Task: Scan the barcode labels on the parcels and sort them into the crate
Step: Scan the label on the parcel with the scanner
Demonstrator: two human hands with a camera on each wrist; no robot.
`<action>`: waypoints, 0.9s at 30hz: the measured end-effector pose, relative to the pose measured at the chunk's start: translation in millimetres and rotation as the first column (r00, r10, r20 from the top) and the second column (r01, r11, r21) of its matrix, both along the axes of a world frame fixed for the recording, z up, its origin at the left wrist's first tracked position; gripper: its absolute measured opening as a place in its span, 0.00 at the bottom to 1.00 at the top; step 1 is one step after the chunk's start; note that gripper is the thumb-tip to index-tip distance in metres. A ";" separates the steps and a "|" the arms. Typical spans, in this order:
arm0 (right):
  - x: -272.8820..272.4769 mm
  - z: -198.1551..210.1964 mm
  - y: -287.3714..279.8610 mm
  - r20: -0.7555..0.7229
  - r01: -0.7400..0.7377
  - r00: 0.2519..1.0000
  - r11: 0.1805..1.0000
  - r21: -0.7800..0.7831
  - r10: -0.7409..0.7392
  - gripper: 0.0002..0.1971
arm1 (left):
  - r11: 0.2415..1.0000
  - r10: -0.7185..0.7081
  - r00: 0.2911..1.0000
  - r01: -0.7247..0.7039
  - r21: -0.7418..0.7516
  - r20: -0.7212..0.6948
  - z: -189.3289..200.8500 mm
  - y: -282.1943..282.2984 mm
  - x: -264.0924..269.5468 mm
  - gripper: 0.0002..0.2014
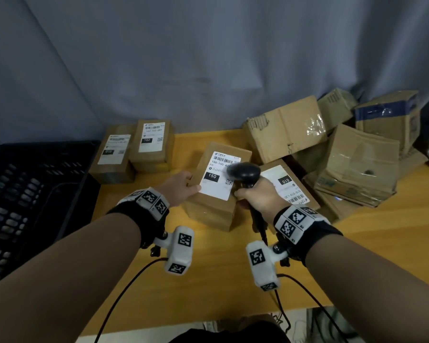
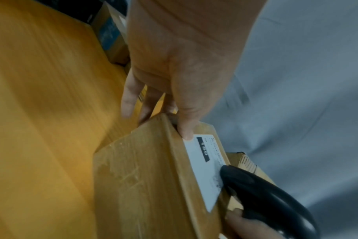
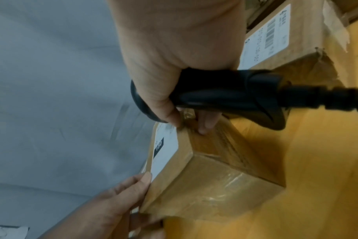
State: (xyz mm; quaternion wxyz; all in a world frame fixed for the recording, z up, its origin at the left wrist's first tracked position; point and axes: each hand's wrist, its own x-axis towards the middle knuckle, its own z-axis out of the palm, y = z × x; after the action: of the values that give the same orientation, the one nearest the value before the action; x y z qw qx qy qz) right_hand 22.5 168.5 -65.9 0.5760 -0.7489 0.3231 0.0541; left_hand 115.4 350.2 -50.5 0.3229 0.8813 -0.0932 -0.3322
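A brown parcel [image 1: 216,186] with a white label marked 150 [image 1: 218,177] lies label-up in the middle of the wooden table [image 1: 208,280]. My left hand [image 1: 188,186] grips its left edge, thumb on the label corner [image 2: 187,135] and fingers [image 2: 129,100] down the side. My right hand [image 1: 253,196] holds a black barcode scanner [image 1: 245,170] whose head hangs over the label's right part. The right fingertips [image 3: 204,127] also touch the parcel's [image 3: 204,177] right side. The black slatted crate [image 1: 35,194] stands at the left.
Two labelled parcels, one marked 010 [image 1: 112,154] and one marked 102 [image 1: 151,144], sit behind, beside the crate. Another 010 parcel [image 1: 287,186] lies just right of my right hand. A heap of worn cardboard boxes [image 1: 344,144] fills the right. Grey cloth hangs behind.
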 end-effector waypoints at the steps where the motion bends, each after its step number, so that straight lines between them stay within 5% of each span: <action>1: 2.3 -2.6 -1.9 0.014 0.033 0.999 0.999 0.005 -0.033 0.09 | 1.000 0.014 0.999 -0.014 0.011 -0.040 0.1 2.5 -0.2 0.25; 7: 10.2 1.0 -21.4 0.022 0.176 0.984 0.979 0.104 -0.180 0.13 | 0.992 0.110 0.978 -0.119 -0.045 -0.178 -5.5 8.6 4.4 0.27; 14: 12.2 -8.4 -3.9 0.046 0.099 0.994 0.995 0.021 -0.100 0.16 | 0.882 0.336 0.910 -0.394 -0.258 -0.242 -17.6 -10.7 -6.0 0.21; 18: 15.6 0.9 -6.4 0.040 0.036 0.999 0.999 -0.010 -0.036 0.16 | 0.917 0.246 0.936 -0.309 -0.253 -0.252 -13.1 -8.3 -1.0 0.37; 23: 33.3 55.0 -12.8 0.055 -0.039 0.997 0.990 -0.136 0.047 0.10 | 0.973 0.149 0.967 -0.180 -0.142 -0.206 0.5 -14.8 8.2 0.10; 27: 45.3 105.0 -15.8 -0.012 -0.099 0.995 0.994 -0.043 0.099 0.14 | 0.989 0.110 0.983 -0.122 -0.080 -0.145 4.9 -18.1 11.6 0.16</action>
State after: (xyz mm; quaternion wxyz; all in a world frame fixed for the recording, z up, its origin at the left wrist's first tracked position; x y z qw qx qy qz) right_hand 67.8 152.7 39.0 0.5545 -0.7761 0.2897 0.0792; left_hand 127.0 332.1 -45.5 0.3863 0.8445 -0.0333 -0.3695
